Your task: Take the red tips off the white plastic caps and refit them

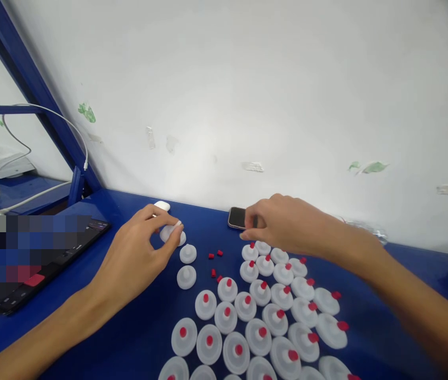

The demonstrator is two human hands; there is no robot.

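My left hand [140,253] pinches a translucent white disc [167,232] by its stem, at the far left of the parts. Under and just beyond it lies another white disc, partly hidden. Two uncapped white discs [188,254] lie nearer me. Several small red caps [213,273] are scattered on the blue table between my hands. My right hand [283,221] hovers over the back of the capped discs [265,265], beside the phone; its fingers are curled and whatever they hold is hidden. Several discs with red caps on their stems spread across the front.
A black phone [237,218] lies near the wall on the blue table [129,338]. A white earphone case [162,206] sits behind my left hand. At the left are a black keyboard [65,258], a blue frame [41,63] and white cables. Clear plastic wrapping [370,230] lies behind my right wrist.
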